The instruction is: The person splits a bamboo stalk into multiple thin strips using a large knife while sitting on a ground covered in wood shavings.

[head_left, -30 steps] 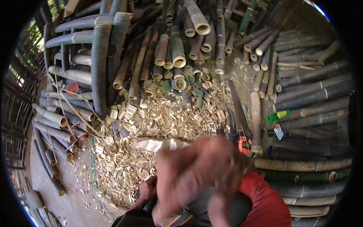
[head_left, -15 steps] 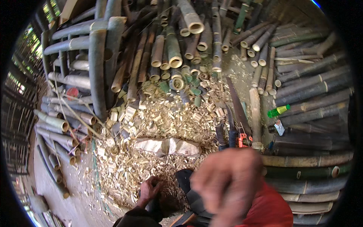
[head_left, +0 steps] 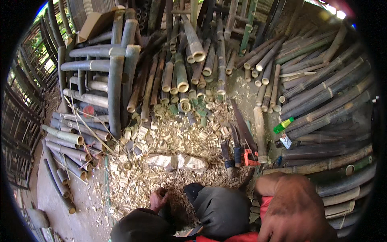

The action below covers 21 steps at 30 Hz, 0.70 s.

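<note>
My left hand (head_left: pixel 158 199) is low in the middle, close to my dark-clothed left leg. Its fingers are curled in, and anything inside them is hidden. Large and near at the lower right is my right hand (head_left: pixel 296 207), raised in front of a red sleeve (head_left: pixel 265 203), its fingers bent down and partly cut off by the lower edge. Ahead of my knees a pale chopped wood block (head_left: pixel 192 162) with a notch in its middle lies among wood chips (head_left: pixel 177 137). Two dark-handled tools (head_left: pixel 238 155) rest right of the block, beside a handsaw (head_left: pixel 250 157) with an orange handle.
Bamboo poles (head_left: pixel 181 82) are heaped at the far side, and more bamboo (head_left: pixel 326 101) is stacked along the right. A bamboo frame (head_left: pixel 116 92) stands at the left, near short bamboo lengths (head_left: pixel 66 153). A green bottle (head_left: pixel 283 125) and a small white packet (head_left: pixel 286 141) lie on the right-hand poles.
My right hand has moved right and down from in front of my knees, uncovering my dark-clothed right knee. My left hand stays near the same place; the whole view has shifted slightly.
</note>
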Tool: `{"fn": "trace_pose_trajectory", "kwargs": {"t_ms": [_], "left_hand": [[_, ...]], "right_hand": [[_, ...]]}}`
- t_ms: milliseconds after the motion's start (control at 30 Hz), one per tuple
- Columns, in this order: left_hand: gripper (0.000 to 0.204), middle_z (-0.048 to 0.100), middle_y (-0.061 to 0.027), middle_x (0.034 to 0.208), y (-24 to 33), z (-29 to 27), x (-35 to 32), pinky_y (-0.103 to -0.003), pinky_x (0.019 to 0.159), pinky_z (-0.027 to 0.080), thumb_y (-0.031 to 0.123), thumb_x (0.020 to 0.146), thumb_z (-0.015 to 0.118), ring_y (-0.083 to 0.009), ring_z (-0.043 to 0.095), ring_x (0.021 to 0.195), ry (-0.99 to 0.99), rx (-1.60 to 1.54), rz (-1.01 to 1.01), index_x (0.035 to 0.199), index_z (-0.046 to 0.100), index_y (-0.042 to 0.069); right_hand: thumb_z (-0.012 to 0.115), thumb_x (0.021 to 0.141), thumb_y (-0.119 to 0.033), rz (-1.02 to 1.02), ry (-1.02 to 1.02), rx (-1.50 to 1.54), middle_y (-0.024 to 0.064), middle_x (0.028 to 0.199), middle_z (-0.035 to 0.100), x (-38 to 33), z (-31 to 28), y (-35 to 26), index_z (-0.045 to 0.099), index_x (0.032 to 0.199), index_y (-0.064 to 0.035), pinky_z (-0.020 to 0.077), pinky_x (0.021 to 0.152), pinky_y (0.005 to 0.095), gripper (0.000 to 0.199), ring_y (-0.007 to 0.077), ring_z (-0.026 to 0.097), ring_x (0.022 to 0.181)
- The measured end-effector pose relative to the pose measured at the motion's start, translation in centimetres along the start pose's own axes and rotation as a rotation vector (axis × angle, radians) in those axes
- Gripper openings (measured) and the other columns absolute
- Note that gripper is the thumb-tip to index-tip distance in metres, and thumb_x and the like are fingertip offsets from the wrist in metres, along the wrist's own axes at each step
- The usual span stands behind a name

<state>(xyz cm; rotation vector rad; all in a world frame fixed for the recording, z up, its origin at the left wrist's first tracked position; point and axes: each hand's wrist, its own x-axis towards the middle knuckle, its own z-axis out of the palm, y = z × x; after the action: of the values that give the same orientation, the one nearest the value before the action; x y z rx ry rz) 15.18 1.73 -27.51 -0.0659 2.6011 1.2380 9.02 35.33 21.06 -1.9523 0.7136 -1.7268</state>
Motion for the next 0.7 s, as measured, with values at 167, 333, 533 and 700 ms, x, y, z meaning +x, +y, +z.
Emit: {"fn": "trace_pose_trajectory", "kwargs": {"t_ms": [167,333,533,700], "left_hand": [[0.04,0.075,-0.0148,0.086,0.8,3.2,1.7,-0.042,0.071,0.056,0.045,0.086,0.075,-0.031,0.073,0.08,-0.149,-0.068,0.055,0.098,0.074,0.006],[0.048,0.076,-0.0152,0.095,-3.2,-2.3,0.1,-0.042,0.079,0.055,0.044,0.086,0.076,-0.0284,0.072,0.083,-0.098,-0.212,-0.076,0.107,0.074,0.0],[0.048,0.076,-0.0147,0.098,-4.4,-0.6,-3.3,-0.042,0.078,0.056,0.039,0.087,0.075,-0.0268,0.071,0.085,-0.098,-0.44,-0.285,0.112,0.073,-0.001],[0.047,0.076,-0.0144,0.097,-4.9,-0.9,-5.8,-0.041,0.076,0.055,0.038,0.087,0.075,-0.0253,0.07,0.084,-0.113,-0.433,-0.354,0.112,0.073,-0.001]], "right_hand": [[0.065,0.098,-0.033,-0.085,0.374,-0.172,0.0132,0.081,0.062,0.5,4.3,-2.9,0.056,0.082,-0.0047,0.0504,0.067,0.0499,0.034,0.0282,0.06,0.07],[0.06,0.099,-0.056,0.536,1.134,-0.551,0.0169,0.109,0.07,-9.4,2.1,4.8,0.044,0.149,0.0039,0.054,0.089,0.0427,0.079,0.0279,0.068,0.096],[0.043,0.103,-0.063,0.778,1.532,0.305,0.0195,0.107,0.072,-31.4,5.9,20.0,0.062,0.129,0.0031,0.0549,0.09,0.0449,0.073,0.0295,0.069,0.098],[0.039,0.104,-0.062,0.536,1.81,0.149,0.0144,0.088,0.071,-37.1,1.5,17.2,0.068,0.101,-0.0024,0.0564,0.081,0.0473,0.066,0.0292,0.067,0.083]]}}
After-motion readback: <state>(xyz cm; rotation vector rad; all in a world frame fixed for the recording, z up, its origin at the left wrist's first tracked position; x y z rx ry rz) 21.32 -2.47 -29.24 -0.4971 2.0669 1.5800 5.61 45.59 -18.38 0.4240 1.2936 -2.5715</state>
